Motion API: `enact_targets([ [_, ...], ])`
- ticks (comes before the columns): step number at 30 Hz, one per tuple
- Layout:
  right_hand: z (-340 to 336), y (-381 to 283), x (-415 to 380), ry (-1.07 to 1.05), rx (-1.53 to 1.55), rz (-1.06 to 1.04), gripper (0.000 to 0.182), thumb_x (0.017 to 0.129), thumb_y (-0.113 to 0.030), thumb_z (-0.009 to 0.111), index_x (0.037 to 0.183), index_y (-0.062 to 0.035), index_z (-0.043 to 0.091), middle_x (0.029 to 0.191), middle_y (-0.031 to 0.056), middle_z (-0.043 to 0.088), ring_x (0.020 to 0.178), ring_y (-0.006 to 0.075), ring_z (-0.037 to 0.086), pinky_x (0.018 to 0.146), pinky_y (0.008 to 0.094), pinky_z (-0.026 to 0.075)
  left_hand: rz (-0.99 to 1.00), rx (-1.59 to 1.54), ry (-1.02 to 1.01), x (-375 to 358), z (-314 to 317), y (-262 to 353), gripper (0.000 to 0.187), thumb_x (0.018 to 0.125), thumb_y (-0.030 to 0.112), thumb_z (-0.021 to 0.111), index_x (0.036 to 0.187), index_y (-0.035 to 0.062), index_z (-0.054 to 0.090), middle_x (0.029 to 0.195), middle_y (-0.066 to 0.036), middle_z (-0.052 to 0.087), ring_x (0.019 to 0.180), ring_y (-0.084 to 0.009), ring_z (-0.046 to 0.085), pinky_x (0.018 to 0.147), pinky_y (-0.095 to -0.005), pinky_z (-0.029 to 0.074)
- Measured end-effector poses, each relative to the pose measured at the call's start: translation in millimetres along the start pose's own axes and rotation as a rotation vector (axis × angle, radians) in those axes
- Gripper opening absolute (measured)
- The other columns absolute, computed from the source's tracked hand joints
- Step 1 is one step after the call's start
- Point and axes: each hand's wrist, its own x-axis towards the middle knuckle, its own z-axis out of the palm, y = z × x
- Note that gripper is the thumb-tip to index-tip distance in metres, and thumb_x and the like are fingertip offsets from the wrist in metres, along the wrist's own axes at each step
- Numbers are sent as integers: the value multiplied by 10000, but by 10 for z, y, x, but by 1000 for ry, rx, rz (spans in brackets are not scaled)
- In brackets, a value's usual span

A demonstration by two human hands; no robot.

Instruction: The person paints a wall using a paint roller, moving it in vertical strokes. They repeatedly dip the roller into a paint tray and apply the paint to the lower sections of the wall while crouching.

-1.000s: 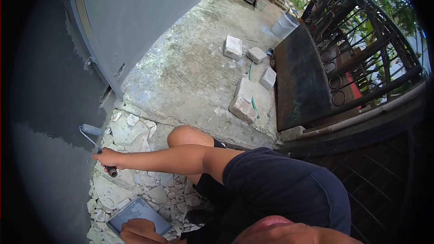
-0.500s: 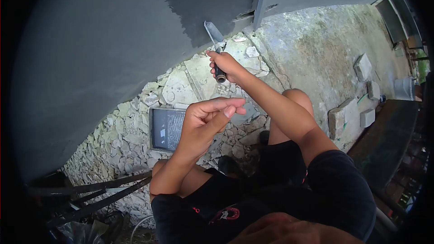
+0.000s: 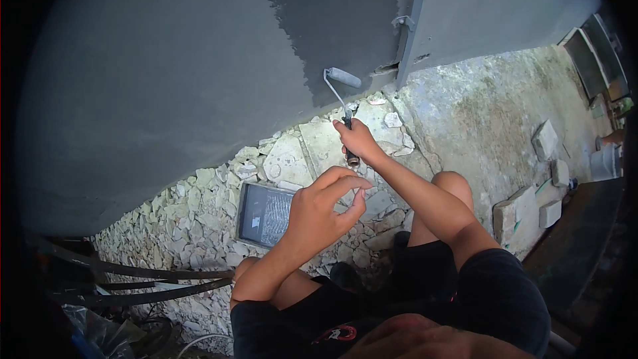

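Observation:
My right hand is closed around the dark handle of a paint roller. Its grey roller sleeve lies over the dark, wet-looking part of the grey wall, near the wall's lower edge. Nearer to me, my left hand hangs in the air with loosely curled fingers, thumb and forefinger slightly apart and nothing between them. Below and left of it, a paint tray with grey paint on its ribbed slope rests on the rubble, its right side hidden behind that hand.
Broken stone rubble runs along the foot of the wall. A metal post with a latch stands right of the dark patch. Concrete blocks lie on the right, with a bucket beyond. Dark bars reach in at lower left.
The view has shifted, so the wall and tray appear lower and farther right. The roller sleeve has turned and moved up against the dark patch. My left thumb and forefinger have parted slightly.

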Motion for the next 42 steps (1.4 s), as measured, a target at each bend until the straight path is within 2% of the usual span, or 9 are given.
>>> enact_targets([
  [4, 302, 111, -354, 224, -132, -373, 384, 1033, -347, 565, 975, 32, 540, 687, 230, 626, 642, 424, 641, 609, 494, 470, 40, 9, 42, 8, -110, 105, 210, 840, 84, 787, 1048, 108, 769, 982, -28, 716, 554, -81, 503, 509, -249, 410],
  [8, 233, -88, -471, 211, -183, -553, 316, 1058, -327, 537, 1002, -15, 536, 740, 225, 625, 684, 447, 628, 607, 499, 461, 105, 63, 226, 17, -330, 66, 126, 832, 105, 818, 949, 83, 775, 973, -20, 719, 552, -67, 473, 499, -239, 380],
  [14, -210, -1126, -397, 361, -305, -831, 319, 1068, -355, 520, 1000, -44, 525, 730, 207, 621, 685, 457, 616, 598, 502, 459, -105, 65, 480, -133, -947, -379, 211, 906, 175, 788, 811, 11, 697, 756, 15, 624, 543, -29, 363, 485, -236, 264],
  [18, -209, -1906, -284, 369, -248, -841, 355, 1077, -388, 489, 990, -44, 515, 677, 211, 605, 659, 474, 607, 589, 523, 454, -317, 42, 553, -390, -1022, -857, 349, 943, 300, 756, 794, 2, 650, 621, -4, 447, 532, -74, 321, 502, -293, 261],
  [21, -145, -2078, -236, 459, -325, -833, 375, 1081, -411, 466, 1001, -48, 509, 654, 225, 606, 665, 496, 616, 589, 559, 454, -312, 64, 619, -354, -1184, -855, 364, 945, 317, 752, 794, 2, 648, 581, 3, 398, 529, -77, 319, 506, -296, 263],
  [26, 49, -1501, 51, 542, -430, -729, 360, 1077, -399, 467, 1018, -45, 498, 743, 261, 662, 757, 529, 638, 621, 611, 465, -104, 103, 850, 396, -2113, -917, 486, 984, 418, 693, 724, 11, 637, 564, 27, 446, 537, -57, 366, 519, -267, 301],
  [33, 277, -967, 50, 541, -391, -637, 360, 1077, -393, 466, 1033, -38, 507, 773, 270, 671, 764, 528, 643, 632, 616, 472, -269, 25, 674, 1566, -3326, -1171, 760, 957, 720, 533, 564, 69, 526, 493, 16, 428, 432, -83, 402, 431, -251, 311],
  [39, 36, -1941, -215, 550, -467, -700, 367, 1076, -402, 468, 1028, -42, 523, 731, 264, 660, 738, 527, 642, 624, 597, 483, -200, -105, 808, 1713, -3358, -1821, 811, 913, 811, 472, 503, 116, 389, 461, 9, 394, 404, -95, 399, 417, -243, 308],
  [42, 16, -2451, -411, 558, -498, -715, 376, 1078, -401, 464, 1021, -35, 530, 707, 257, 654, 729, 524, 647, 625, 590, 491, -153, -142, 758, 1663, -3338, -1732, 817, 911, 825, 438, 506, 118, 376, 453, 10, 366, 401, -97, 390, 410, -251, 301],
])
